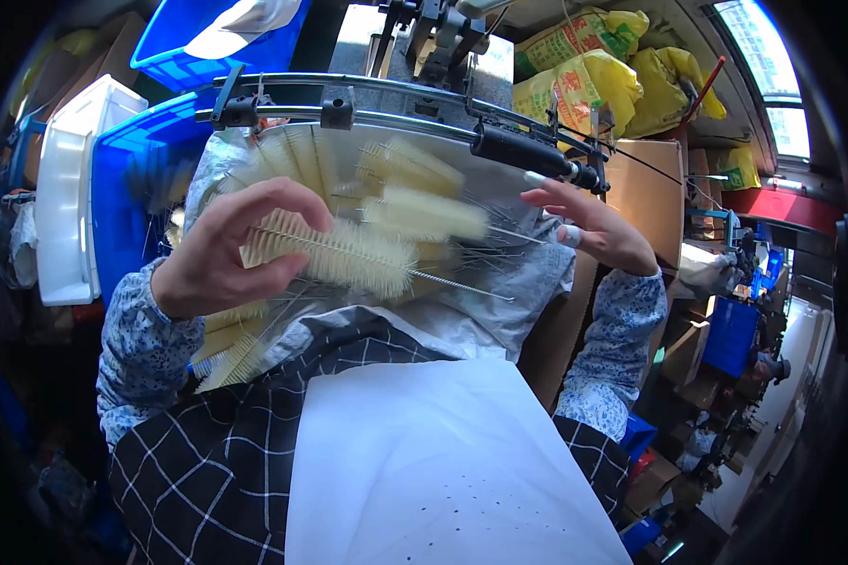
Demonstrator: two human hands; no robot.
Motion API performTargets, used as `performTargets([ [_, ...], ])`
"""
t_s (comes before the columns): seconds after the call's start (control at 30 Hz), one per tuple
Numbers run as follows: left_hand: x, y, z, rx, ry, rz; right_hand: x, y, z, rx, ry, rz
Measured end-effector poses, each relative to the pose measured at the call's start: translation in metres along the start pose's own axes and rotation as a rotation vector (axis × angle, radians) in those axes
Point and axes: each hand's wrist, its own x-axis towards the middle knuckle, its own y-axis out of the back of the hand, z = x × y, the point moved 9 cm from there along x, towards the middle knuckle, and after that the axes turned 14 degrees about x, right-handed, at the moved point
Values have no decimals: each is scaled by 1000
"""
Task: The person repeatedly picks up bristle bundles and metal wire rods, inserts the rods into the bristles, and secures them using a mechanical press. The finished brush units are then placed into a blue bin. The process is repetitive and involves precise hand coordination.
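White cloth point(424, 452) lies at six o'clock, before a grey sheet point(471, 325) heaped with brushes point(424, 215). Toward nine, the left hand point(219, 254) curls around one cream brush point(353, 256), its grip unclear; toward two, the right hand point(601, 232) spreads wide. Yellow sacks point(584, 87) slump at one, a blue crate point(113, 217) at ten.

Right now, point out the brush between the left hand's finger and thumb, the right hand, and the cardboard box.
Brush point(358, 257): head view, on the middle of its pale bristles.
Right hand point(610, 233): head view, on the middle of the hand.
Cardboard box point(648, 200): head view, on its brown panel.
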Motion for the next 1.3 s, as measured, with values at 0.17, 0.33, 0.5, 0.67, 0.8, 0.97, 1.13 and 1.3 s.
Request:
performTargets([
  [0.17, 26, -35, 11, 174, -91, 26, 58, -133, -45, 192, 180, -168],
  [0.33, -2, -9, -5, 300, 163, -24, 85, -116, -54, 111, 329, 10],
  [0.5, -55, 33, -58, 613, 366, 41, 64, 57, -18, -974, 366, 1051],
  [0.67, -83, 10, -91, 543, 495, -149, 81, 97, 16, -966, 133, 1060],
  [0.8, -79, 9, -82, 520, 462, -112, 90, 94, 9, -958, 126, 1056],
  [0.97, -78, 13, -83, 323, 491, -114, 91, 96, 11, -994, 126, 1061],
  [1.13, -82, 29, -74, -30, 433, 99, 96, 96, 10, -965, 157, 1012],
  [1.3, -72, 43, -55, -48, 378, 192, 112, 114, 20, -1026, 213, 973],
])
